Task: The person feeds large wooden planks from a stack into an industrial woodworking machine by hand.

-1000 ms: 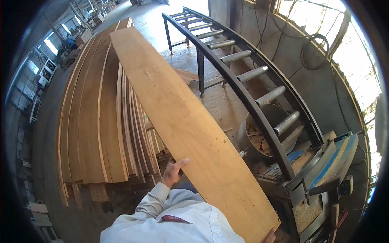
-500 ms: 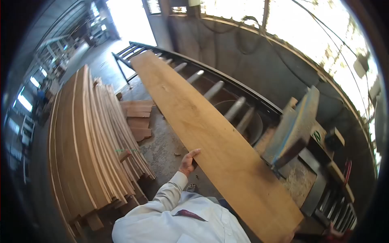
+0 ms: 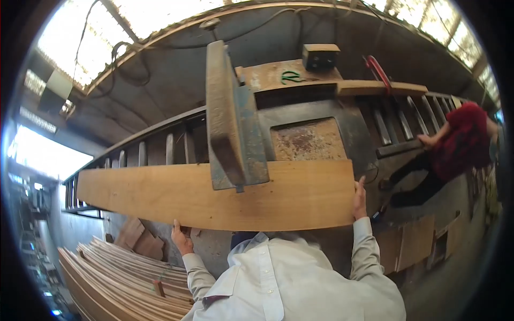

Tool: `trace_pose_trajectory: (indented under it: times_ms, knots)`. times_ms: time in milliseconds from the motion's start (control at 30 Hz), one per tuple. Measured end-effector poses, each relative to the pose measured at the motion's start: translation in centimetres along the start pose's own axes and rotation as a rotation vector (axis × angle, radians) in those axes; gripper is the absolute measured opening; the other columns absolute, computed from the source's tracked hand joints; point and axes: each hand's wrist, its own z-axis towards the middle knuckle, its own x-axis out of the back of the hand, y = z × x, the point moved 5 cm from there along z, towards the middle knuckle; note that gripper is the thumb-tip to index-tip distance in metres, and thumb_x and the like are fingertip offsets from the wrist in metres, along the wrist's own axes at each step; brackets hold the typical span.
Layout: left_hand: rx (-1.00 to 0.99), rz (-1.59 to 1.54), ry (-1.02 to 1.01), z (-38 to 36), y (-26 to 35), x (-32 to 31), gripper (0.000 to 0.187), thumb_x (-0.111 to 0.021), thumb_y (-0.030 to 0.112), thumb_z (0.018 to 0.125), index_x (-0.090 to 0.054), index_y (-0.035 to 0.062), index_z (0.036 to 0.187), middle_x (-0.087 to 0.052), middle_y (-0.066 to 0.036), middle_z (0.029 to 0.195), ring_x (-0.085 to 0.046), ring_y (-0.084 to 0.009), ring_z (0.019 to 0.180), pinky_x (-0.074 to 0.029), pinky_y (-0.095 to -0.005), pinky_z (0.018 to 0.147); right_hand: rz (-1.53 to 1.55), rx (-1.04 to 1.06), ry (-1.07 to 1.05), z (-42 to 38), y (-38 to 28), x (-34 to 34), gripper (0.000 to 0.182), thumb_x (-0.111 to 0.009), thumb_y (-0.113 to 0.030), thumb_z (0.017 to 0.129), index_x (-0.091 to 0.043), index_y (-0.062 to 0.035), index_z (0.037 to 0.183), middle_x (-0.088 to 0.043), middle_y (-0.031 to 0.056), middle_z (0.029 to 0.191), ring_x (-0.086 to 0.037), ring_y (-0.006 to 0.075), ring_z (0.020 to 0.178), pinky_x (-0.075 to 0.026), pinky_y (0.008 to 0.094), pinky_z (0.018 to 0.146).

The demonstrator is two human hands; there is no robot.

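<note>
A long, wide wooden board (image 3: 160, 192) lies crosswise in front of me, its middle passing under the dusty blue-grey upper arm (image 3: 227, 117) of a machine. My left hand (image 3: 182, 239) grips the board's near edge left of centre, thumb up at the edge and fingers hidden below. At the right end of the board, my right hand (image 3: 360, 200) is closed on its end, thumb upward. The board's far edge overlaps the machine's dark metal table (image 3: 350, 139), which has a sawdust-covered opening (image 3: 308, 140).
Roller conveyors (image 3: 143, 153) run along the wall on both sides of the machine. A stack of planks (image 3: 118, 273) stands at lower left. At right, a person in a red shirt (image 3: 463, 139) touches a dark bar at the rollers. A red clamp (image 3: 378, 74) grips the wooden fence.
My view has swung right toward the machine. The board, diagonal before, now lies across the view under the machine arm. My right hand now shows clearly at its end.
</note>
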Motion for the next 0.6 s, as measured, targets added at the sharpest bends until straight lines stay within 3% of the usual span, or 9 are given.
trace_pose_trajectory:
  times_ms: [67, 133, 233, 400, 500, 533, 600]
  knots:
    - [0.02, -0.004, -0.013, 1.5, 0.5, 0.0, 0.034, -0.062, 0.03, 0.096, -0.059, 0.0037, 0.117, -0.067, -0.008, 0.102, -0.067, -0.0224, 0.087, -0.056, -0.0371, 0.073, 0.074, 0.034, 0.024, 1.2, 0.3, -0.9, 0.078, -0.025, -0.064, 0.101, -0.066, 0.0017, 0.111, -0.066, 0.0039, 0.101, -0.057, 0.0108, 0.089, -0.046, 0.0283, 0.083]
    - [0.06, 0.011, -0.055, 3.1, 0.6, 0.1, 0.033, -0.062, 0.03, 0.096, -0.059, 0.0042, 0.117, -0.067, -0.009, 0.104, -0.067, -0.0236, 0.091, -0.056, -0.0389, 0.077, -0.009, 0.002, -0.023, 2.7, 0.5, -1.1, 0.083, -0.025, -0.067, 0.099, -0.064, 0.0044, 0.117, -0.067, 0.0059, 0.108, -0.06, 0.0134, 0.101, -0.045, 0.0268, 0.091]
    - [0.031, 0.026, -0.094, 4.2, 1.4, -1.5, 0.032, -0.061, 0.029, 0.097, -0.06, 0.0039, 0.118, -0.067, -0.011, 0.11, -0.067, -0.0245, 0.095, -0.056, -0.0415, 0.081, 0.071, -0.001, -0.087, 5.6, -0.7, -3.3, 0.083, -0.024, -0.067, 0.099, -0.066, 0.0031, 0.115, -0.068, 0.0056, 0.105, -0.059, 0.013, 0.097, -0.045, 0.0264, 0.089]
    - [0.0, -0.022, -0.128, 8.3, 2.0, -6.1, 0.031, -0.059, 0.024, 0.098, -0.059, 0.0, 0.118, -0.068, -0.013, 0.108, -0.069, -0.0268, 0.093, -0.06, -0.0427, 0.079, -0.24, 0.123, -0.088, 13.3, -5.1, -5.2, 0.085, -0.022, -0.069, 0.098, -0.068, 0.001, 0.106, -0.066, 0.005, 0.093, -0.057, 0.0132, 0.088, -0.045, 0.027, 0.082]
    - [-0.308, 0.484, -0.235, 10.8, 3.8, -8.6, 0.03, -0.06, 0.023, 0.097, -0.06, -0.0038, 0.11, -0.068, -0.017, 0.107, -0.069, -0.0289, 0.09, -0.061, -0.0414, 0.076, -0.291, 0.198, -0.125, 21.2, -6.5, -5.6, 0.081, -0.022, -0.067, 0.099, -0.067, 0.0004, 0.098, -0.064, 0.0046, 0.087, -0.055, 0.0127, 0.083, -0.045, 0.0285, 0.078]
    - [-0.298, 0.545, -0.301, 11.5, 3.9, -10.0, 0.031, -0.06, 0.023, 0.097, -0.06, -0.0047, 0.108, -0.068, -0.018, 0.105, -0.069, -0.0297, 0.088, -0.061, -0.0415, 0.075, -0.286, 0.231, -0.126, 23.5, -7.5, -5.7, 0.079, -0.023, -0.066, 0.1, -0.066, 0.0002, 0.096, -0.064, 0.0045, 0.086, -0.054, 0.0125, 0.081, -0.045, 0.0291, 0.077]
    - [-0.171, 0.541, -0.463, 13.0, 3.6, -12.3, 0.032, -0.061, 0.024, 0.096, -0.059, -0.0068, 0.106, -0.067, -0.019, 0.098, -0.07, -0.0312, 0.082, -0.061, -0.0418, 0.07, -0.325, 0.338, 0.111, 26.6, -10.4, -4.7, 0.075, -0.029, -0.065, 0.099, -0.064, 0.0008, 0.098, -0.063, 0.0059, 0.09, -0.054, 0.0159, 0.082, -0.045, 0.03, 0.078]
